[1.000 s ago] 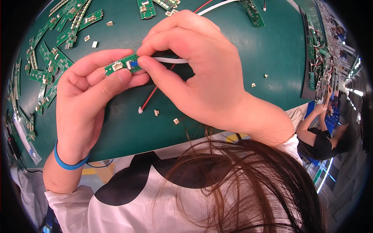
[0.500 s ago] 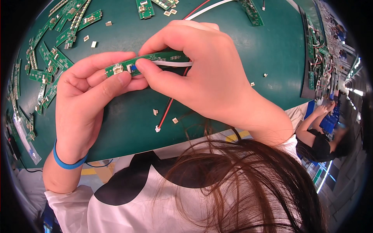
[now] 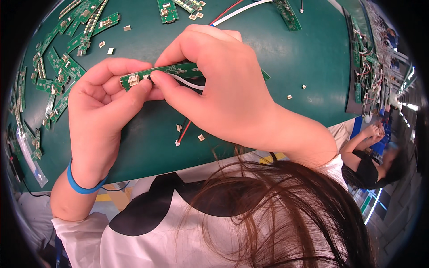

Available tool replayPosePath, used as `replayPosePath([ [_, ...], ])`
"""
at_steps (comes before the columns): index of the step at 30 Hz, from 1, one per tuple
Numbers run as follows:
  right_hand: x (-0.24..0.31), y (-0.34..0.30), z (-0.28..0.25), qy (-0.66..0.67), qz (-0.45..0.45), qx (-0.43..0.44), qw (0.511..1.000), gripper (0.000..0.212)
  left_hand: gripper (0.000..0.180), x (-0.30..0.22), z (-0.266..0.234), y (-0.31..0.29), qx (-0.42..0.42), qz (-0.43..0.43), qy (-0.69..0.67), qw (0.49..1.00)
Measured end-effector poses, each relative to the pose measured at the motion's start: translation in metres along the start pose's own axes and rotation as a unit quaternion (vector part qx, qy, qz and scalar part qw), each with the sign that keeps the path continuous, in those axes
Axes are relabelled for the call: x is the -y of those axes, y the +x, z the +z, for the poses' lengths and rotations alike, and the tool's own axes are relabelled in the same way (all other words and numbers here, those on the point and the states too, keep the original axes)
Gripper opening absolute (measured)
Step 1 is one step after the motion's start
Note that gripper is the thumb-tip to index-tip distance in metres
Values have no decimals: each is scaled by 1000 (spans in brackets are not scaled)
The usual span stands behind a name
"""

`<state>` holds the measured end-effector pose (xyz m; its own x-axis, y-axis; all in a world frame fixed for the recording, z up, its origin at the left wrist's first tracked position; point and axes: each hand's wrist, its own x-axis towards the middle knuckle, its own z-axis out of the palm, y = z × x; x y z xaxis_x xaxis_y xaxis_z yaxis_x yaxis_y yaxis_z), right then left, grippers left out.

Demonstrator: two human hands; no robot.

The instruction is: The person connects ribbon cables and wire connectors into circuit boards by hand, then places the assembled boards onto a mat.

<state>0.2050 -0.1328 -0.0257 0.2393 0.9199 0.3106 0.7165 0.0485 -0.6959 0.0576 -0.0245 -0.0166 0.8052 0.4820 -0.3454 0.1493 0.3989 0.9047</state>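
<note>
Green worktop point(image 3: 308, 58), edge curving across below the hands. Left side: loose heap of green circuit boards point(image 3: 58, 67), overlapping at odd angles. Right rim: dark tray point(image 3: 353, 105) with more boards and wires along it.

Right hand point(image 3: 228, 73) over the middle of the worktop, palm down; thumb and forefinger pinched on a cable at the face of a board, exact contact hidden under the thumb. Left hand point(image 3: 100, 100) to its left, fingers clamped on that board's left end, thumb on the near side.

Held board: narrow green circuit board point(image 3: 182, 69), raised between both hands, passing behind the right hand. Clear bag point(image 3: 32, 156) at far left. Blue wristband point(image 3: 82, 187) on the left wrist.

The cable: flat white cable point(image 3: 190, 83), bowing from the right thumb to under the palm. Red and black wires point(image 3: 184, 132) emerge below the right hand, white plug point(image 3: 177, 143) at their end. Cream socket point(image 3: 134, 80) on the held board, beside the left thumb. Small loose connectors lie scattered; one point(image 3: 200, 137) near the plug.
</note>
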Motion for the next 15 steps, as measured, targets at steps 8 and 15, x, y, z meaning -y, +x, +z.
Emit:
replayPosePath([
  [8,2,3,2,86,36,-31,995,13,24,2,4,2,-14,49,5,999],
  [15,4,7,-8,394,125,-14,911,22,39,-7,-6,3,67,137,-15,988],
])
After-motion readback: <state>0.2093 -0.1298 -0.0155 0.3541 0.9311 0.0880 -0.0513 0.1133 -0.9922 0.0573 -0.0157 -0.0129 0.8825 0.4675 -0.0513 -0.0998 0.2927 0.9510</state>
